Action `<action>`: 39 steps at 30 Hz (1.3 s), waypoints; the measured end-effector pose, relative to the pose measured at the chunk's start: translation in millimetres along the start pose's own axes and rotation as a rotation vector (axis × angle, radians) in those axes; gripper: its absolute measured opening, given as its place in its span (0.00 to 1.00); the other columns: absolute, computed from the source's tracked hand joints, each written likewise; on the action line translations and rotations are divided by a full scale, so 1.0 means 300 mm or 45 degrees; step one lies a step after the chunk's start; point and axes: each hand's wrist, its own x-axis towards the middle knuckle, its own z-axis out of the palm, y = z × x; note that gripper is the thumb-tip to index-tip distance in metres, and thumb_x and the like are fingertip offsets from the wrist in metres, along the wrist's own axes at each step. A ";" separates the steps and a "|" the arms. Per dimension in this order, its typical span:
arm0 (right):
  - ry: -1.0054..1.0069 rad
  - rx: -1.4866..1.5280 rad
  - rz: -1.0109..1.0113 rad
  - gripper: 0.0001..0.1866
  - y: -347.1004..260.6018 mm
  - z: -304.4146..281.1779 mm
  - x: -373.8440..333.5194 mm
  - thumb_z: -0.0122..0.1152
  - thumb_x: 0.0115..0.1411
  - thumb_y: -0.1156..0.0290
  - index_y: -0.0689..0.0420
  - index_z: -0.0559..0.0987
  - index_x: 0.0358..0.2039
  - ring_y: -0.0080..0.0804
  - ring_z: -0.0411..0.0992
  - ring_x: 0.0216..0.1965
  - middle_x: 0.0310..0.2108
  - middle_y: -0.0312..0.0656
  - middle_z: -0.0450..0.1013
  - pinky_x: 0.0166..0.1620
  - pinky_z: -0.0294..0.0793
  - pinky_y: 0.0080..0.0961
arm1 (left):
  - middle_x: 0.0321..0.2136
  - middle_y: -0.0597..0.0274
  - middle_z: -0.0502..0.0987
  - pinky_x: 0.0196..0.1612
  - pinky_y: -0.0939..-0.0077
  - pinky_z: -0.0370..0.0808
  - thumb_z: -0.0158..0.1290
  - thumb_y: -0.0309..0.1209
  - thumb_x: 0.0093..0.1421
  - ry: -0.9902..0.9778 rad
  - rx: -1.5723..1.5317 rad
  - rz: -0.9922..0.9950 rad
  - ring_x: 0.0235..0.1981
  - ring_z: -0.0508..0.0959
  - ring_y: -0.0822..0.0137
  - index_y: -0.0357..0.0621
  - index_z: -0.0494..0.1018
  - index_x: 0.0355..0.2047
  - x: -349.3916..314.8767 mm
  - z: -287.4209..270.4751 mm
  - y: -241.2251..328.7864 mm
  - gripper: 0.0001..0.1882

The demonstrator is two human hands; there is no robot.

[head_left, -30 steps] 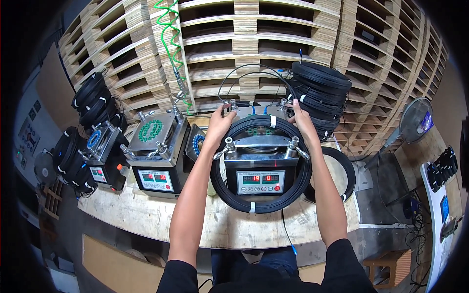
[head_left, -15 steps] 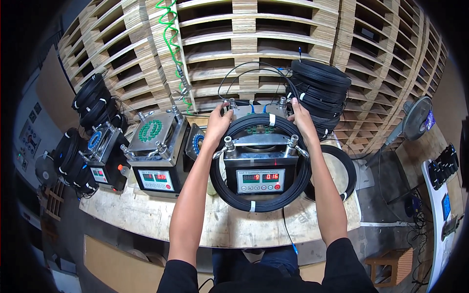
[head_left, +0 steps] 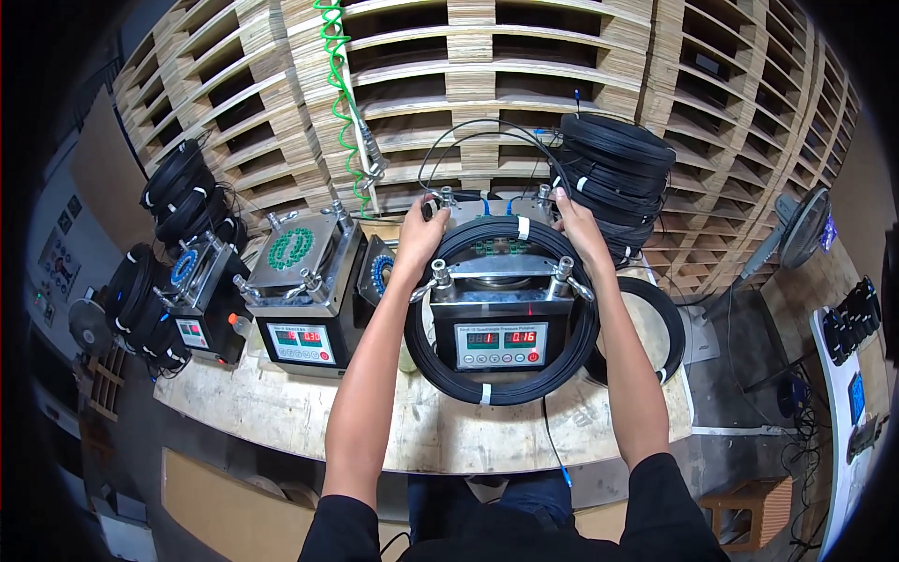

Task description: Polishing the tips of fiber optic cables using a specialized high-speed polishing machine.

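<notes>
A polishing machine [head_left: 503, 309] with a steel top plate and a lit red display stands in front of me. A coil of black cable [head_left: 421, 351] hangs around its front, bound with white tape. My left hand [head_left: 421, 231] is closed at the far left corner post, its fingers curled about the clamp lever there. At the far right post [head_left: 544, 193], my right hand [head_left: 581, 229] is closed likewise, thumb inward; its lever is mostly hidden. Blue connectors [head_left: 508, 207] sit at the plate's back edge, and thin black cable loops [head_left: 487, 122] rise behind.
To the left stand a second polishing machine [head_left: 298, 290] and a smaller one [head_left: 197, 300]. Stacked cable coils [head_left: 618, 169] rise at the right rear, above another coil [head_left: 670, 328]. A green spiral air hose [head_left: 335, 84] hangs before wooden pallets [head_left: 468, 51]. A fan [head_left: 801, 225] is at right.
Both hands stay at the far posts, almost unmoved. The hanging air hose and its nozzle have swung a little to the right. Digits on the machine displays have changed.
</notes>
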 end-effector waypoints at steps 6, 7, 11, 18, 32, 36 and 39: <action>0.021 0.034 -0.014 0.33 -0.039 0.005 -0.030 0.46 0.70 0.41 0.64 0.77 0.32 0.27 0.66 0.27 0.23 0.38 0.69 0.35 0.68 0.27 | 0.39 0.53 0.78 0.44 0.73 0.73 0.56 0.40 0.62 -0.049 0.009 0.057 0.38 0.76 0.68 0.38 0.65 0.63 -0.001 -0.005 0.002 0.32; 0.030 0.050 -0.022 0.32 -0.058 0.017 -0.042 0.46 0.70 0.42 0.63 0.77 0.32 0.27 0.65 0.27 0.24 0.37 0.69 0.35 0.68 0.26 | 0.39 0.51 0.79 0.45 0.72 0.73 0.57 0.40 0.60 -0.053 -0.003 0.041 0.38 0.77 0.66 0.37 0.67 0.62 0.007 -0.014 -0.009 0.32; 0.034 0.035 -0.016 0.31 -0.046 0.007 -0.032 0.46 0.71 0.43 0.63 0.77 0.33 0.25 0.65 0.27 0.25 0.36 0.69 0.35 0.68 0.25 | 0.41 0.48 0.80 0.48 0.71 0.73 0.58 0.39 0.59 -0.081 -0.031 0.052 0.40 0.78 0.63 0.36 0.69 0.60 0.023 -0.007 -0.022 0.32; 0.012 -0.040 0.028 0.37 0.035 -0.006 0.023 0.47 0.68 0.38 0.66 0.78 0.29 0.28 0.67 0.27 0.23 0.40 0.70 0.37 0.69 0.28 | 0.42 0.48 0.80 0.47 0.72 0.73 0.58 0.37 0.60 -0.052 0.002 0.014 0.40 0.78 0.65 0.35 0.68 0.60 0.000 0.001 0.017 0.30; 0.089 0.066 -0.006 0.36 -0.013 -0.004 -0.018 0.47 0.69 0.40 0.67 0.80 0.32 0.27 0.68 0.25 0.22 0.39 0.71 0.34 0.68 0.28 | 0.35 0.55 0.79 0.41 0.74 0.72 0.58 0.37 0.60 -0.103 -0.122 0.035 0.33 0.75 0.70 0.36 0.69 0.59 -0.012 -0.003 0.016 0.29; 0.004 0.020 0.053 0.36 0.003 -0.006 -0.003 0.46 0.69 0.39 0.66 0.81 0.35 0.27 0.67 0.26 0.23 0.38 0.71 0.35 0.68 0.26 | 0.34 0.55 0.79 0.40 0.74 0.73 0.57 0.36 0.60 -0.066 -0.138 -0.010 0.33 0.76 0.69 0.36 0.69 0.58 -0.008 0.000 0.008 0.28; -0.038 0.050 0.075 0.36 0.010 -0.005 0.004 0.46 0.69 0.39 0.65 0.81 0.35 0.26 0.66 0.27 0.24 0.37 0.71 0.36 0.67 0.25 | 0.34 0.54 0.80 0.41 0.73 0.73 0.57 0.36 0.59 -0.028 -0.090 0.021 0.33 0.77 0.68 0.36 0.69 0.58 0.001 0.002 -0.003 0.28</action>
